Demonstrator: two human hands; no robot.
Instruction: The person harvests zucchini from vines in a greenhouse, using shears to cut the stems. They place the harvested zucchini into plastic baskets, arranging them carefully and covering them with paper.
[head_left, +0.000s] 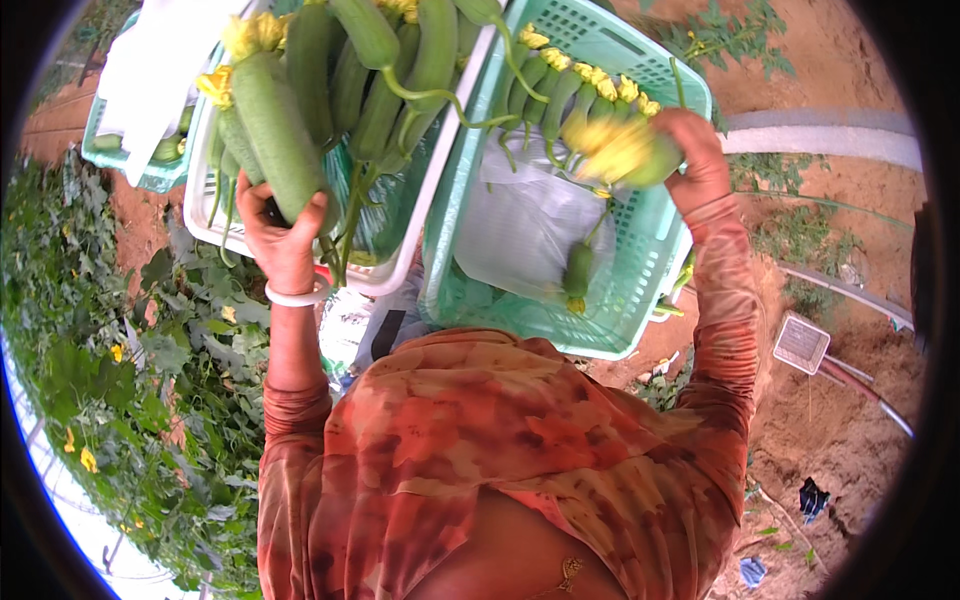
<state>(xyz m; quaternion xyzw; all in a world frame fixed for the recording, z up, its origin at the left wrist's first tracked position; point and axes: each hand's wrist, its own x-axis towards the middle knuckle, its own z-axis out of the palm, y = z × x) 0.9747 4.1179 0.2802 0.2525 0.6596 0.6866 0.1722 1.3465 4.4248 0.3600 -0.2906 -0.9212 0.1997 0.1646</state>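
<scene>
My left hand is wrapped around the lower end of a thick green luffa gourd, its yellow blossom end pointing away from me. That gourd lies over a white crate heaped with more luffas. My right hand grips another luffa above a green plastic crate; motion blurs its yellow blossom. Inside the green crate, a row of small luffas lies along the far side, blossoms outward. One small luffa rests nearer me on a pale plastic sheet.
Another green crate partly covered by white sheeting stands at the far left. Leafy vines crowd the left side. Bare soil is on the right, with a small pale basket and a white pipe.
</scene>
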